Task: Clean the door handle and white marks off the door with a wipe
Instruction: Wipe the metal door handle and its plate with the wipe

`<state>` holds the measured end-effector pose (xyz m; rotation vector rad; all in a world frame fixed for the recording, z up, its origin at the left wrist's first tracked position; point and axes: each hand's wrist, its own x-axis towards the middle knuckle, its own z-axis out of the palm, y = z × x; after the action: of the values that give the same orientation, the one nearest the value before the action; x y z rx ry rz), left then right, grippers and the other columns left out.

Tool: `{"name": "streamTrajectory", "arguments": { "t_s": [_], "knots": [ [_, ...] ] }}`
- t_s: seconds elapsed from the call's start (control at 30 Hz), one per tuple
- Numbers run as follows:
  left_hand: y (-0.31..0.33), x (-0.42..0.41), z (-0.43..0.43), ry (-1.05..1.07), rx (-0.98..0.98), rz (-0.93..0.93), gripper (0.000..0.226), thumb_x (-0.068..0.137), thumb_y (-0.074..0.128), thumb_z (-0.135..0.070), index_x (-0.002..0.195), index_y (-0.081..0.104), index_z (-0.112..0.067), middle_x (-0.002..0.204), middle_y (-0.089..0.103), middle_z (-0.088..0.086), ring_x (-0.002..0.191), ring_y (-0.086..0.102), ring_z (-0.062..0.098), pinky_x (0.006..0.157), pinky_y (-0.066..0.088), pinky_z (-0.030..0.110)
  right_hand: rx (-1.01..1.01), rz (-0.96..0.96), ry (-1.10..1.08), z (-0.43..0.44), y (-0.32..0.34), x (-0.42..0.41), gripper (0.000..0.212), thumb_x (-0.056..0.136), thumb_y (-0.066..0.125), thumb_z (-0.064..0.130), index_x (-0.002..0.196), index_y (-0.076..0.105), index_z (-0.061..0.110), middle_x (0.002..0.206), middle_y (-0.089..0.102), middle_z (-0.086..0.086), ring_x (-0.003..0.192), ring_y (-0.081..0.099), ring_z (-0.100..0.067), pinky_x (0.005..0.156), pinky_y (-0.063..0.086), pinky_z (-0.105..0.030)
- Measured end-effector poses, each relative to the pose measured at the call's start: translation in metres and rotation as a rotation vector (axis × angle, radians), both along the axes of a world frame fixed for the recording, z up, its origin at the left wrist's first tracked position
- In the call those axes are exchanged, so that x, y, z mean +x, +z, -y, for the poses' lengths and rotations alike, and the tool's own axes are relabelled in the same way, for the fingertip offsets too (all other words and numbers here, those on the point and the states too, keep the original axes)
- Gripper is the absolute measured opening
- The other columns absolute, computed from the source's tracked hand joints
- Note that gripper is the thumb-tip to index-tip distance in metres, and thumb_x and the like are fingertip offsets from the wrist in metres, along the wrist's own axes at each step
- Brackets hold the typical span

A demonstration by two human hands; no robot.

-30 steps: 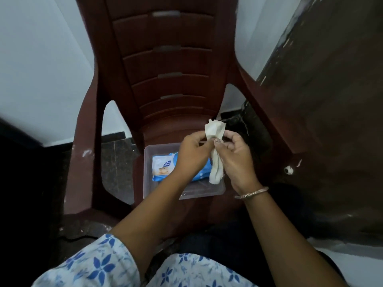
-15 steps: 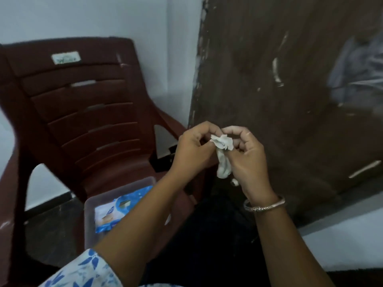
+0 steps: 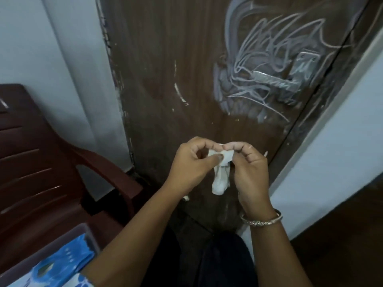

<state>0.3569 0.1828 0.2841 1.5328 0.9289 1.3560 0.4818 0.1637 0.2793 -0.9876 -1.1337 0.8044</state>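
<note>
At centre frame the left hand [image 3: 190,162] and right hand [image 3: 248,168] each pinched the top edge of the wipe [image 3: 220,181] between thumb and fingertips, likely to spread it flat. The door handle [image 3: 275,80] and white marks [image 3: 259,48] (chalky scribbles) waited at upper right, well clear of both hands

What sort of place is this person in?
Probably a room in a home, by a doorway: a brown wooden door scribbled with white marks around its metal handle, and a dark red plastic chair against a pale wall.
</note>
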Motion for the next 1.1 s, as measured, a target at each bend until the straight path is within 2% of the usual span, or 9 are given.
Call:
{"name": "streamTrajectory", "arguments": {
  "t_s": [0.1, 0.17, 0.27, 0.47, 0.63, 0.77, 0.83, 0.93, 1.1],
  "knots": [
    [0.009, 0.016, -0.011, -0.013, 0.022, -0.027, 0.021, 0.074, 0.072, 0.001, 0.081, 0.069, -0.018, 0.088, 0.063, 0.003, 0.081, 0.065, 0.028, 0.073, 0.055, 0.044, -0.042, -0.062, 0.040, -0.004, 0.003, 0.020, 0.028, 0.088, 0.047, 0.001, 0.090, 0.067, 0.019, 0.080, 0.071, 0.005, 0.078, 0.065, -0.012, 0.069, 0.052, -0.028],
    [0.013, 0.024, -0.017, -0.039, 0.029, -0.019, 0.026, 0.073, 0.072, 0.001, 0.085, 0.066, -0.021, 0.085, 0.067, -0.001, 0.074, 0.065, 0.016, 0.066, 0.056, 0.032, -0.071, -0.031, 0.060, -0.009, 0.004, 0.030, 0.025, 0.087, 0.057, 0.004, 0.106, 0.061, 0.020, 0.078, 0.071, 0.005, 0.075, 0.066, -0.008, 0.065, 0.053, -0.023],
    [0.016, 0.033, -0.026, -0.032, 0.032, -0.023, 0.039, 0.073, 0.073, -0.001, 0.097, 0.061, -0.029, 0.079, 0.066, -0.009, 0.068, 0.062, 0.006, 0.062, 0.052, 0.021, -0.036, 0.052, 0.046, -0.017, 0.008, 0.039, 0.030, 0.083, 0.062, -0.003, 0.102, 0.063, 0.020, 0.083, 0.072, 0.003, 0.077, 0.068, -0.009, 0.064, 0.052, -0.020],
    [0.021, 0.036, -0.038, -0.181, -0.078, -0.099, 0.014, 0.084, 0.065, -0.008, 0.090, 0.064, -0.021, 0.089, 0.065, 0.010, 0.073, 0.067, 0.014, 0.054, 0.053, 0.024, 0.048, 0.069, -0.019, -0.028, 0.013, 0.049, 0.034, 0.081, 0.055, -0.016, 0.081, 0.064, 0.017, 0.077, 0.068, 0.008, 0.074, 0.065, -0.007, 0.064, 0.052, -0.019],
    [0.028, 0.039, -0.044, -0.209, -0.038, -0.005, 0.024, 0.081, 0.062, 0.007, 0.077, 0.066, -0.016, 0.078, 0.063, 0.004, 0.069, 0.063, 0.011, 0.056, 0.051, 0.023, 0.026, -0.068, -0.017, -0.032, 0.016, 0.048, 0.033, 0.076, 0.060, -0.018, 0.069, 0.067, 0.013, 0.088, 0.071, 0.001, 0.080, 0.070, -0.015, 0.067, 0.056, -0.023],
    [0.034, 0.034, -0.047, -0.224, -0.062, 0.087, 0.019, 0.081, 0.060, 0.002, 0.076, 0.069, -0.014, 0.079, 0.068, 0.006, 0.076, 0.067, 0.020, 0.066, 0.055, 0.031, -0.011, -0.187, 0.036, -0.033, 0.017, 0.044, 0.036, 0.081, 0.052, -0.014, 0.070, 0.070, 0.016, 0.100, 0.069, -0.011, 0.093, 0.067, -0.025, 0.075, 0.056, -0.031],
    [0.036, 0.033, -0.047, -0.216, -0.048, 0.089, 0.009, 0.080, 0.063, -0.007, 0.077, 0.070, -0.012, 0.079, 0.069, 0.008, 0.075, 0.067, 0.019, 0.067, 0.056, 0.033, -0.027, -0.210, -0.012, -0.034, 0.020, 0.039, 0.026, 0.083, 0.058, -0.008, 0.073, 0.066, 0.014, 0.092, 0.069, -0.011, 0.084, 0.067, -0.021, 0.069, 0.055, -0.030],
    [0.037, 0.032, -0.051, -0.144, 0.032, -0.003, 0.014, 0.077, 0.069, 0.001, 0.080, 0.067, -0.012, 0.087, 0.067, 0.015, 0.077, 0.064, 0.021, 0.073, 0.054, 0.042, -0.085, -0.159, -0.045, -0.038, 0.024, 0.036, 0.021, 0.082, 0.063, -0.003, 0.093, 0.061, 0.015, 0.077, 0.070, -0.002, 0.069, 0.067, -0.010, 0.056, 0.052, -0.021],
    [0.040, 0.029, -0.060, -0.151, 0.066, -0.062, 0.036, 0.074, 0.072, 0.001, 0.098, 0.062, -0.023, 0.095, 0.065, 0.003, 0.084, 0.065, 0.013, 0.072, 0.055, 0.025, -0.024, 0.002, -0.067, -0.037, 0.031, 0.037, 0.030, 0.083, 0.062, -0.006, 0.097, 0.066, 0.020, 0.074, 0.072, 0.003, 0.069, 0.067, -0.007, 0.060, 0.053, -0.020]
  ]
}}
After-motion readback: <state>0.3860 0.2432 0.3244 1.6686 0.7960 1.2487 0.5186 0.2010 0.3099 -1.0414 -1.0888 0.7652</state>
